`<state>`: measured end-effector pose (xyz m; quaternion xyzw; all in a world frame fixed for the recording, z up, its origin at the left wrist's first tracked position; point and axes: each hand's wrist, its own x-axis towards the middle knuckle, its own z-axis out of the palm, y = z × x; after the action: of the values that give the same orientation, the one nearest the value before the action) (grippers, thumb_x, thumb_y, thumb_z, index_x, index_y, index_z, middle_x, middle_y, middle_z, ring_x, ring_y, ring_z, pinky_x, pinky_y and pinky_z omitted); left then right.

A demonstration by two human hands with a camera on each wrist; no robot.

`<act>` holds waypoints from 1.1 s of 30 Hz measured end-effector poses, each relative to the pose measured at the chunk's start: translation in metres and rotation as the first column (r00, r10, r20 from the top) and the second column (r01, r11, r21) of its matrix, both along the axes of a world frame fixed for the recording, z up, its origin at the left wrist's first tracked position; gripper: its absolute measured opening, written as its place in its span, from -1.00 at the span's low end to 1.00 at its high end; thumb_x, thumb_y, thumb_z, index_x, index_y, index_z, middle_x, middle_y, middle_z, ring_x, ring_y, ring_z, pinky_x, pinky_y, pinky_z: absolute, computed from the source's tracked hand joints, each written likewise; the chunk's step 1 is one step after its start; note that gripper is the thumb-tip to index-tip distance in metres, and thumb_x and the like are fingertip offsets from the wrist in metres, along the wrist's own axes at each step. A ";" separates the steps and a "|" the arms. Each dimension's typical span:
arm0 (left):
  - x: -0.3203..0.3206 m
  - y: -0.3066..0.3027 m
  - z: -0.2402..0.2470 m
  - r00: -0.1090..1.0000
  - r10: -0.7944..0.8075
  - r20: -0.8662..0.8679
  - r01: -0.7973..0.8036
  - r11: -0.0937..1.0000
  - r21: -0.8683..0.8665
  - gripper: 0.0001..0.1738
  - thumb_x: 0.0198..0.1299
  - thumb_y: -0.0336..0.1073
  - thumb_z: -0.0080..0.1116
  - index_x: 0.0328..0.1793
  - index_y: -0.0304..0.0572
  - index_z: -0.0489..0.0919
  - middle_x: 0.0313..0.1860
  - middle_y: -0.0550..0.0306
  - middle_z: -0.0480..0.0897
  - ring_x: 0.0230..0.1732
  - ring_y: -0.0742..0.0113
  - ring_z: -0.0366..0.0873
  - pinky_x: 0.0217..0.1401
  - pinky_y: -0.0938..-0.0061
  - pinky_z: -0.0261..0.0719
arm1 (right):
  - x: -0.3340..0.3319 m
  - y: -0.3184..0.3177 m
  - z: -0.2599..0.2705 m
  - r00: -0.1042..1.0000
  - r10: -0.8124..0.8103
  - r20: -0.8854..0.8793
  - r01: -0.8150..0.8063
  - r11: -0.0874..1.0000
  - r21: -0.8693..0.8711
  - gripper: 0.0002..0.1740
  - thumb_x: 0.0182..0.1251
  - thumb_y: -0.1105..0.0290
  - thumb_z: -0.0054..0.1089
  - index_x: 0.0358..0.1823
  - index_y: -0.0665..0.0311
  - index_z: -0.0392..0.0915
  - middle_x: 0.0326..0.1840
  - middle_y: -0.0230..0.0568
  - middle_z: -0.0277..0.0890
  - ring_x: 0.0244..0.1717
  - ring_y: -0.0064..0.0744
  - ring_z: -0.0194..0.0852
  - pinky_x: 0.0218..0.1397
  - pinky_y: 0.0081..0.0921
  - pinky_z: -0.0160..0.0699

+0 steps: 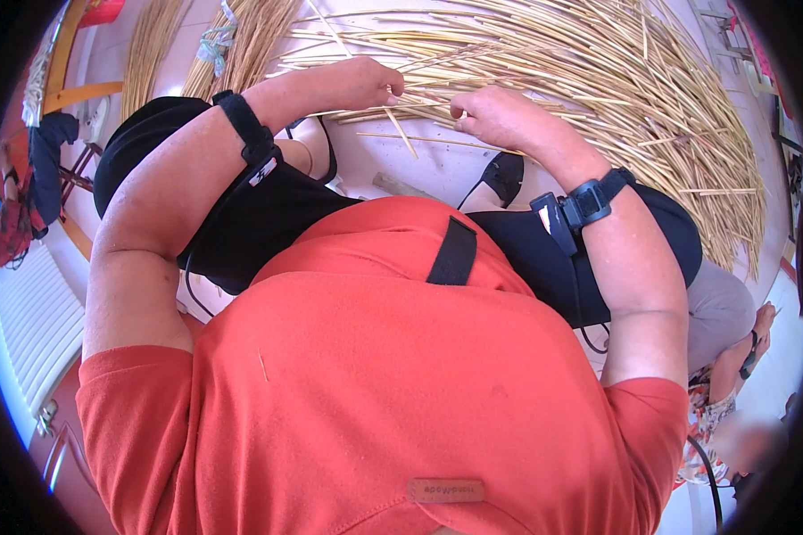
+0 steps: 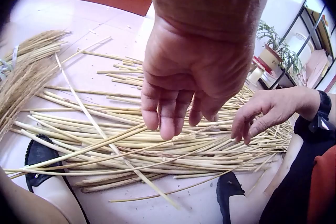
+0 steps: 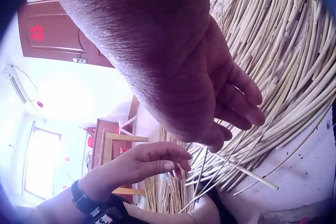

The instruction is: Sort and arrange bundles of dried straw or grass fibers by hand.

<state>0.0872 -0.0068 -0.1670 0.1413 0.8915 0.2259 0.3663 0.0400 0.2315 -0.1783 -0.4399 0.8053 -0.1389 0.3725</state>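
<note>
A wide layer of dry, pale-yellow plant stalks [image 1: 598,80] is spread over the floor in front of the person. My left hand [image 1: 352,85] hovers over the near left end of this layer, its fingers hanging loosely bent. Beneath it, one stalk [image 2: 100,124] lies slantwise across the others. Facing it from the right, my right hand [image 1: 504,116] is held above the stalks' near edge. Its fingers [image 3: 239,103] are relaxed, with no stalk gripped between them. A gap separates the two hands, and both wear wrist straps.
Bundles of feathery stalks [image 1: 241,40], one tied with a blue-green strip [image 1: 216,45], lie at the far left. The person's black shoes [image 2: 42,161] are close to the stalks. Another person's bent knee [image 1: 723,303] is at the right. A potted plant [image 2: 273,50] stands beyond.
</note>
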 end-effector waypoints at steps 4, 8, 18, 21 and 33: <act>0.001 -0.001 -0.003 1.000 -0.008 -0.004 0.008 1.000 -0.011 -0.70 0.22 -0.16 0.12 0.01 -0.11 0.57 -0.19 -0.13 0.65 -0.09 -0.05 0.60 -0.02 0.16 0.51 | 0.000 0.000 0.001 1.000 0.002 0.002 -0.002 1.000 0.011 -0.72 0.25 0.23 0.05 -0.13 0.23 0.55 -0.36 0.06 0.58 -0.25 0.03 0.56 -0.14 -0.11 0.48; 0.001 -0.001 -0.005 1.000 -0.007 0.005 0.007 1.000 -0.006 -0.70 0.22 -0.15 0.12 -0.01 -0.10 0.57 -0.19 -0.12 0.65 -0.09 -0.05 0.60 -0.02 0.15 0.51 | 0.000 0.000 0.000 1.000 0.003 -0.001 -0.003 1.000 0.014 -0.72 0.26 0.23 0.05 -0.12 0.23 0.55 -0.35 0.05 0.59 -0.23 0.03 0.56 -0.13 -0.11 0.48; 0.001 0.002 0.000 0.999 0.004 0.051 -0.003 1.000 -0.012 -0.69 0.21 -0.14 0.12 0.01 -0.09 0.57 -0.20 -0.10 0.65 -0.10 -0.02 0.59 -0.02 0.16 0.50 | -0.001 0.000 -0.004 1.000 -0.005 0.009 0.005 1.000 0.008 -0.73 0.25 0.24 0.06 -0.13 0.24 0.54 -0.34 0.06 0.59 -0.23 0.04 0.56 -0.12 -0.12 0.48; 0.001 0.001 -0.005 1.000 -0.010 0.026 0.011 1.000 -0.015 -0.69 0.21 -0.14 0.12 0.02 -0.08 0.57 -0.20 -0.09 0.65 -0.10 -0.02 0.59 -0.02 0.16 0.50 | -0.001 0.001 -0.005 1.000 0.007 -0.001 -0.007 1.000 -0.011 -0.73 0.25 0.24 0.06 -0.14 0.25 0.54 -0.34 0.07 0.58 -0.23 0.04 0.56 -0.13 -0.12 0.48; 0.003 0.003 -0.003 1.000 -0.013 0.023 0.013 1.000 -0.015 -0.71 0.18 -0.17 0.12 -0.03 -0.10 0.57 -0.21 -0.10 0.65 -0.12 -0.02 0.60 -0.04 0.16 0.52 | 0.000 0.002 -0.004 1.000 0.002 -0.014 -0.002 1.000 0.008 -0.72 0.24 0.25 0.07 -0.13 0.25 0.54 -0.31 0.06 0.59 -0.20 0.04 0.56 -0.11 -0.11 0.49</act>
<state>0.0907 -0.0042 -0.1703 0.1415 0.8880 0.2183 0.3792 0.0395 0.2331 -0.1821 -0.4399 0.8080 -0.1324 0.3688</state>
